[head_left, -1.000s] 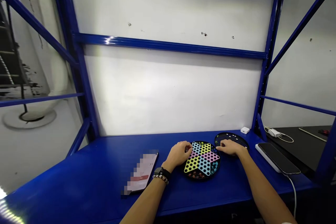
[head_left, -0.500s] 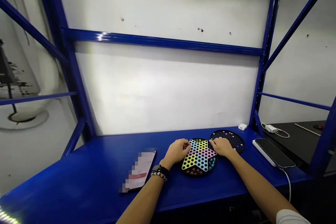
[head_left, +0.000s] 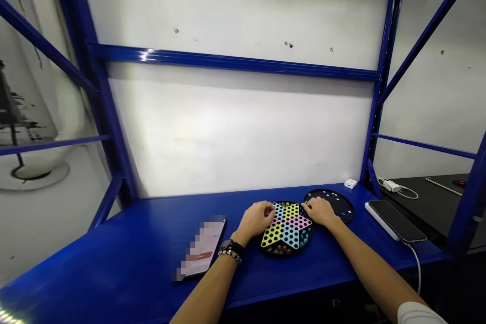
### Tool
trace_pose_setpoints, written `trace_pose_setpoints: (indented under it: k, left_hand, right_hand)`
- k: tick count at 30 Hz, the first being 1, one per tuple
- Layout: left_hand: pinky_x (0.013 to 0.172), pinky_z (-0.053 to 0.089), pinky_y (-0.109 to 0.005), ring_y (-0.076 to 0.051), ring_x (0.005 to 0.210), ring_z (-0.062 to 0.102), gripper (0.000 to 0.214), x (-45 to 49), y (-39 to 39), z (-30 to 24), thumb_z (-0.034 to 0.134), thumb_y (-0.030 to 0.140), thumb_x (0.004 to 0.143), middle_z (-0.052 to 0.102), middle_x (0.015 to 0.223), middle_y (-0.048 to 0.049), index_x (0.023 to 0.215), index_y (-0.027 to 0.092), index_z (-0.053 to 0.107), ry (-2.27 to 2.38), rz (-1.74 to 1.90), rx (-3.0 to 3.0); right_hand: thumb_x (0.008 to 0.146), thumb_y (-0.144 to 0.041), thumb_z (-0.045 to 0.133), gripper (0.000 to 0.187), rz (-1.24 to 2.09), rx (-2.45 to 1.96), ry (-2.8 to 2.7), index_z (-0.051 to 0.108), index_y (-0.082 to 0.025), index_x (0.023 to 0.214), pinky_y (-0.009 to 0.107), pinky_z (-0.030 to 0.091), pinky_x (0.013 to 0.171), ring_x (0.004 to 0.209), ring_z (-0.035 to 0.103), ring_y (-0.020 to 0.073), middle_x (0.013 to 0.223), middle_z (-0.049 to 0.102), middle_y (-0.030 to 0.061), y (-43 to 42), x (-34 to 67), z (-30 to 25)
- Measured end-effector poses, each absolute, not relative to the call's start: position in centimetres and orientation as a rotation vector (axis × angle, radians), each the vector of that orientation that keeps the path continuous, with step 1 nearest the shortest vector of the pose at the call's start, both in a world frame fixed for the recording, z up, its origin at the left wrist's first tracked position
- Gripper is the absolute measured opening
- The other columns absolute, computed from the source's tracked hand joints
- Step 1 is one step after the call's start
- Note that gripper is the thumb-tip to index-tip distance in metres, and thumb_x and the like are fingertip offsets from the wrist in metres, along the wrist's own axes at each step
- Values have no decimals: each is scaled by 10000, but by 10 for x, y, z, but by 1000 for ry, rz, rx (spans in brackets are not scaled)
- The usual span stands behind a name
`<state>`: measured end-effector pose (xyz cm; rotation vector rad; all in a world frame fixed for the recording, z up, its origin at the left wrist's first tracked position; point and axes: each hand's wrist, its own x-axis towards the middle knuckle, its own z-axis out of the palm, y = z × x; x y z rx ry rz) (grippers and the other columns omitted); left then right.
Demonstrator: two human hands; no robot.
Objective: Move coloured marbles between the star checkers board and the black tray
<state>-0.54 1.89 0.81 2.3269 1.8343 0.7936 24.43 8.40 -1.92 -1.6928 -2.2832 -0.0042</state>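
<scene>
Checking the head view: what has changed at the blue counter (head_left: 132,250)?

The right hand (head_left: 319,211) has shifted left. Its fingers now rest at the upper right edge of the star-shaped marble board (head_left: 290,236), just beside the round black tray (head_left: 337,206). The left hand (head_left: 255,218) remains curled at the board's left edge.

Where does the board lie?

Flat on the counter, between the two hands, with the tray touching or almost touching its far right side. The contact there cannot be confirmed from this angle.

What is the state of each grip?

Neither can be confirmed. Both hands are curved downward, and their palms and fingers hide whatever lies beneath, so a held marble can be neither confirmed nor ruled out.

What else is hidden or hard to make out?

The hands cover part of the board. The marbles (head_left: 280,249) along its near rim are too small to count. The flat item (head_left: 201,248) left of the left hand is pixelated and cannot be identified. The phone (head_left: 397,220) at right shows a dark screen.
</scene>
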Motion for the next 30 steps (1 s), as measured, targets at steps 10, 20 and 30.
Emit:
trace_pose_setpoints:
  k: [10,20,30]
  left_hand:
    - [705,446,-268,-182,819,644,195,-8,24,5,496,304,887,694,862,-10,824,241,669,1909,982,2343]
    - [746,463,-273,-175,869,622,212,-9,25,4,483,318,913,659,940,-21,856,236,670,1877,1063,2340]
    - [765,471,-278,-178,881,627,202,-8,24,7,490,324,912,654,959,-21,870,234,666,1881,1062,2322]
  right_hand:
    - [993,-518,415,513,-16,-1635,-2300,765,-216,769,252,412,731,869,686,210,895,761,91,82,243,-18]
    - [962,-478,494,433,67,-1697,-2205,719,-189,732,251,400,676,821,678,207,831,732,96,84,239,-18]
    - [842,-338,602,366,363,-1547,-1961,558,-187,511,221,406,608,658,620,151,599,656,36,95,241,-22]
